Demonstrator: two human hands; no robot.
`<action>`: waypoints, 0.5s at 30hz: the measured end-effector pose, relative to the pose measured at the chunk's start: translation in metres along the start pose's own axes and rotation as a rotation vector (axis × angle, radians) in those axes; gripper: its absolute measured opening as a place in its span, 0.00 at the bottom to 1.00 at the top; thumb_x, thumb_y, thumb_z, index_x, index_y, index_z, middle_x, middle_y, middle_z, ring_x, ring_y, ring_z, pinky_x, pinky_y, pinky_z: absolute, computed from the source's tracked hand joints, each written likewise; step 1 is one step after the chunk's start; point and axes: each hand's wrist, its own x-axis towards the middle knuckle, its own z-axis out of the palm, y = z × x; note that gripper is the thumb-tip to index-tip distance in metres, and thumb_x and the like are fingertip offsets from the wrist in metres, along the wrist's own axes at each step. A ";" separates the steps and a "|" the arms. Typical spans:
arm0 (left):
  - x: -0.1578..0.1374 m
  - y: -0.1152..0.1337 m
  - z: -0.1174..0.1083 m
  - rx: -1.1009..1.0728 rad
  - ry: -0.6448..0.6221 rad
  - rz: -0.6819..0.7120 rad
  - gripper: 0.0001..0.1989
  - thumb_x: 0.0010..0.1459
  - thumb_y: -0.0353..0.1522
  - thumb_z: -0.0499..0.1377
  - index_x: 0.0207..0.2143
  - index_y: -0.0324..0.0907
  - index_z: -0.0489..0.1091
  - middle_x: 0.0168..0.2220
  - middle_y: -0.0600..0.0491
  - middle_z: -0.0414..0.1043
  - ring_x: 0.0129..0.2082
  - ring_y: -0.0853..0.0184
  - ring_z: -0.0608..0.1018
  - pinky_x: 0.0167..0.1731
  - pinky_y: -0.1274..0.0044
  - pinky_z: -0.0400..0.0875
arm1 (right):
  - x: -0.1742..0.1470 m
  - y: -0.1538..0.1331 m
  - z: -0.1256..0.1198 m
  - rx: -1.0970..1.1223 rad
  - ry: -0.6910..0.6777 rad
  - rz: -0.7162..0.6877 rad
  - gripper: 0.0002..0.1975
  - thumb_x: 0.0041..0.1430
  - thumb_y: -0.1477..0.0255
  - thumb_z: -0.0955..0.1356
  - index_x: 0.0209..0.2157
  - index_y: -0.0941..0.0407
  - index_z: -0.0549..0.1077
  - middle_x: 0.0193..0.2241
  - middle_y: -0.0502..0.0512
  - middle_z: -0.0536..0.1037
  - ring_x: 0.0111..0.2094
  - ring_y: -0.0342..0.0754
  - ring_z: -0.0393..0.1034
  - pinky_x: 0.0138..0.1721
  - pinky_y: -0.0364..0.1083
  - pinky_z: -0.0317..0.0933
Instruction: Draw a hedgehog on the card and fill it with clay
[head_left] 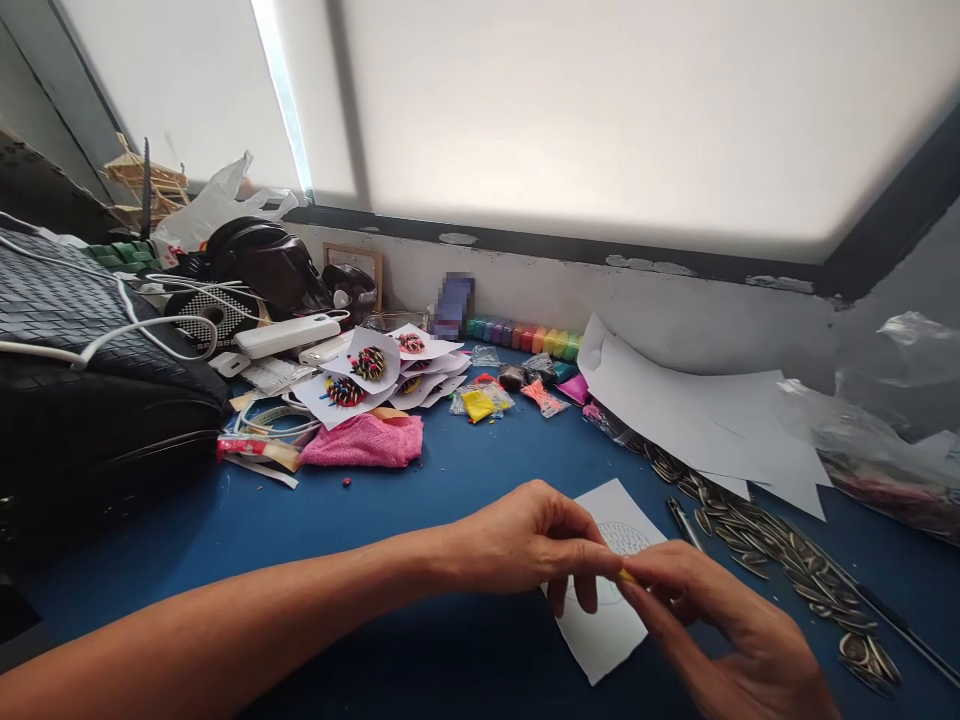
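Observation:
A small yellow lump (625, 575), which looks like modelling clay, is pinched where the fingertips of both hands meet. My left hand (536, 540) comes in from the left with its thumb and forefinger closed at the lump. From the lower right, my right hand (720, 620) grips the same lump between thumb and forefinger. Below them on the table lies a white sheet of paper (600, 640) with an oval pattern drawn on it, partly hidden by my hands. A pen (685, 523) rests just right of the sheet.
Sunflower seeds (791, 565) spread across the right of the blue table (300, 560), near white paper sheets (697, 420). Small clay bags (480, 404), decorated papers (367, 365) and a pink cloth (364, 440) lie farther back. A black bag (97, 400) stands left.

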 end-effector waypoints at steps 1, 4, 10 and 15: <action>0.000 0.000 0.000 0.009 0.000 -0.004 0.16 0.60 0.41 0.58 0.32 0.36 0.72 0.24 0.56 0.70 0.19 0.77 0.69 0.23 0.82 0.60 | 0.000 0.000 0.000 0.008 0.024 0.008 0.08 0.62 0.69 0.67 0.41 0.50 0.76 0.32 0.49 0.77 0.27 0.42 0.72 0.28 0.39 0.67; 0.000 0.000 0.001 0.018 0.002 -0.009 0.15 0.62 0.40 0.56 0.34 0.36 0.72 0.24 0.56 0.70 0.19 0.78 0.68 0.23 0.82 0.61 | 0.000 -0.002 0.000 0.004 0.045 0.004 0.10 0.60 0.69 0.69 0.44 0.48 0.75 0.31 0.47 0.77 0.24 0.39 0.69 0.24 0.37 0.66; -0.002 0.000 0.001 0.093 -0.024 0.008 0.20 0.60 0.45 0.56 0.33 0.35 0.74 0.28 0.54 0.71 0.20 0.78 0.68 0.23 0.83 0.60 | -0.001 -0.002 0.003 0.050 0.033 -0.009 0.08 0.61 0.69 0.68 0.42 0.46 0.76 0.33 0.49 0.77 0.28 0.41 0.71 0.26 0.38 0.65; -0.001 -0.003 0.001 0.016 0.025 0.036 0.22 0.52 0.48 0.63 0.35 0.35 0.75 0.29 0.52 0.72 0.25 0.74 0.71 0.28 0.80 0.68 | -0.004 -0.005 0.006 0.074 0.060 0.099 0.09 0.61 0.63 0.67 0.40 0.49 0.78 0.33 0.51 0.78 0.27 0.42 0.71 0.26 0.39 0.65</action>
